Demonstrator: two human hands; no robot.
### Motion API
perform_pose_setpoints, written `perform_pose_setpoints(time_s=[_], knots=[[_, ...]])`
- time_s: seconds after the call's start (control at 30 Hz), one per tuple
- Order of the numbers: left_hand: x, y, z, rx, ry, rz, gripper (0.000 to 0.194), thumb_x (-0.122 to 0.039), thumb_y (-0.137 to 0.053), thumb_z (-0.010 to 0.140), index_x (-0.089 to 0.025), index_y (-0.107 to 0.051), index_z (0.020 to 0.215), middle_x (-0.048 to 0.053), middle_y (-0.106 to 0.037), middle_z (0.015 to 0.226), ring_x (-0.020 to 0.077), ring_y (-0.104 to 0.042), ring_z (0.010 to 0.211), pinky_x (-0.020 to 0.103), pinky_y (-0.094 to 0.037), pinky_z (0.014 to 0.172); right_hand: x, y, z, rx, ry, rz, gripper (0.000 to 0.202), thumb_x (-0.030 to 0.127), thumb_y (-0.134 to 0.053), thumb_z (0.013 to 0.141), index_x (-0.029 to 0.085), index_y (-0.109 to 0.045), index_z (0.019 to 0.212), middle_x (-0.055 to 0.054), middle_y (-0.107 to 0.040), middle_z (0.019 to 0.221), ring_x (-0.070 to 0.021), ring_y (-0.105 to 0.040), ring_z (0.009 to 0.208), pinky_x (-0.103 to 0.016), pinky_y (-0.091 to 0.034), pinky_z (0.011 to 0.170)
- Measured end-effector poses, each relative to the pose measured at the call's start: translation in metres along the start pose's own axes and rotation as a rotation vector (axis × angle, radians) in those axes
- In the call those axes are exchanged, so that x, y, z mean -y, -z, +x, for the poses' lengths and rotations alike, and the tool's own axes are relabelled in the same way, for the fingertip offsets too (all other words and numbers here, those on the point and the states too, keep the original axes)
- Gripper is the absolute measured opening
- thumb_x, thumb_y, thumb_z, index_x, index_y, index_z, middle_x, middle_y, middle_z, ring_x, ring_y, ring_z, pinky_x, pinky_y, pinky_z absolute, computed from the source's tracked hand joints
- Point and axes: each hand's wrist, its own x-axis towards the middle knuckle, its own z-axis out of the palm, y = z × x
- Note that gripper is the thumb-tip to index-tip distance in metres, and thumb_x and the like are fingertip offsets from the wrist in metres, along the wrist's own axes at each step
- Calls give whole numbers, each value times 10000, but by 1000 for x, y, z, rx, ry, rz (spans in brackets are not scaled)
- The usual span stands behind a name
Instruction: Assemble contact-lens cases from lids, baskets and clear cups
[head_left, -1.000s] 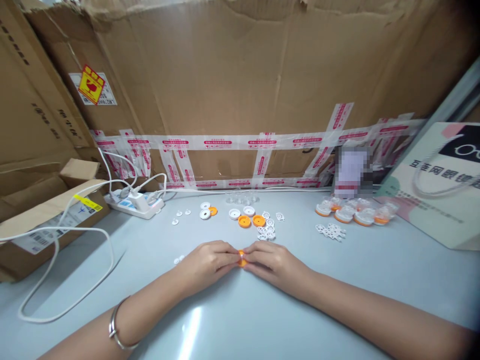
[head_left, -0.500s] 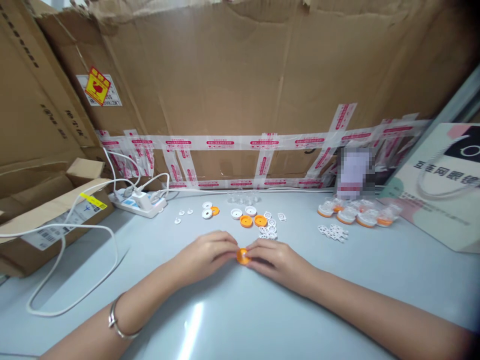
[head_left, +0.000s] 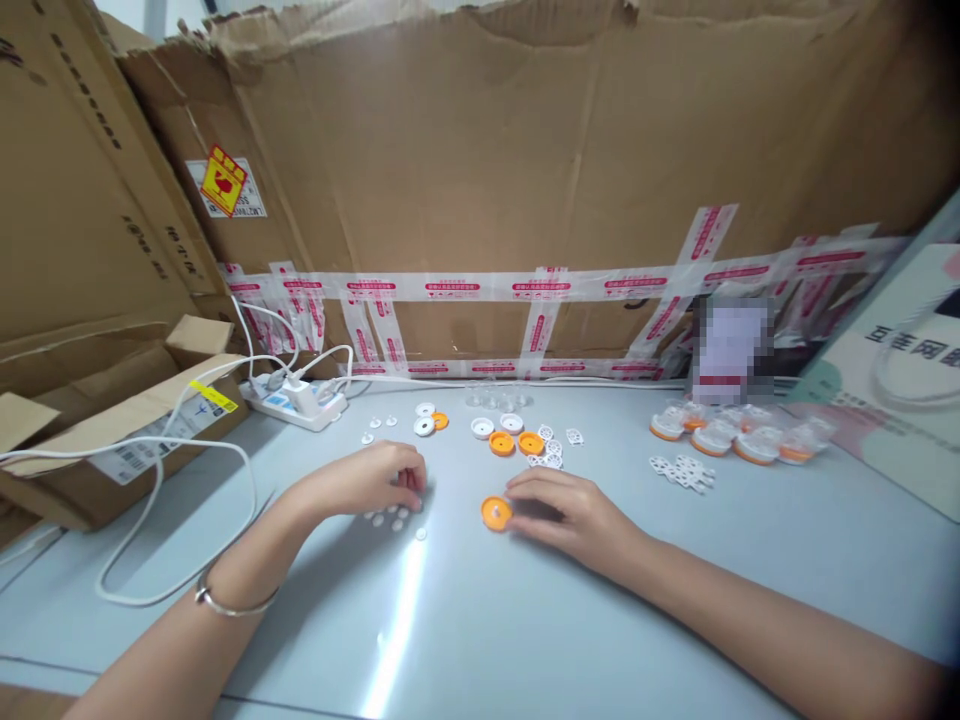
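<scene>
A shallow orange round cap (head_left: 496, 514) with a small white piece at its centre lies on the table in front of me. My right hand (head_left: 574, 512) holds it by its right edge, thumb and fingertips against the rim. Off to the left, my left hand (head_left: 390, 478) is bent down over several small white round pieces (head_left: 397, 524), its fingertips pinched together. Whatever sits between them is too small to make out. One more small white piece (head_left: 421, 534) lies apart, to the right of that group.
Behind are orange caps (head_left: 502, 443), white caps (head_left: 482, 428), clear domes (head_left: 499, 398) and white gear-like plates (head_left: 553, 450). Orange-and-clear assemblies (head_left: 714, 437) stand at right near more white plates (head_left: 681, 472). A power strip (head_left: 296, 405), cables and an open carton (head_left: 142, 440) sit left; a large box (head_left: 480, 180) stands behind.
My left hand has left the orange cap and moved left to the small white pieces. My right hand stays at the cap, which now lies more open to view. The view has shifted slightly.
</scene>
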Motion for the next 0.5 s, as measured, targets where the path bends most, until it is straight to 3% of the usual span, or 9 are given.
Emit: perform_pose_setpoints(time_s=[0.1, 0.23, 0.37, 0.5], knots=[[-3, -4, 1, 51, 52, -7, 126, -236, -544, 732, -168, -635, 787, 15, -649, 751, 127, -566, 609, 204, -405, 539, 0, -2, 1, 19, -46, 12, 206, 318, -594, 791, 201, -607, 961, -49, -645, 925, -157, -593, 863, -280, -476, 780], [-10, -6, 0, 37, 22, 45, 188, -132, -480, 700, -168, -651, 771, 11, -654, 725, 121, -571, 607, 198, -401, 560, 0, -5, 0, 38, -73, 17, 331, 266, -634, 745, 203, -567, 1063, -56, -635, 1023, -175, -577, 953, -310, -454, 855], [-20, -12, 1, -33, -14, 180, 214, -59, -460, 651, -162, -640, 705, 14, -639, 700, 123, -556, 610, 204, -398, 587, 2, -7, 0, 64, -89, 21, 373, 160, -577, 740, 211, -538, 1108, -49, -620, 1065, -169, -568, 988, -317, -442, 885], [-32, -24, 4, -150, -113, 147, 194, -69, -488, 707, -164, -641, 779, 17, -631, 744, 119, -569, 654, 195, -418, 622, 4, -7, 0, 86, -124, 29, 399, 154, -565, 733, 209, -521, 1126, -53, -605, 1102, -173, -563, 1014, -321, -443, 895]])
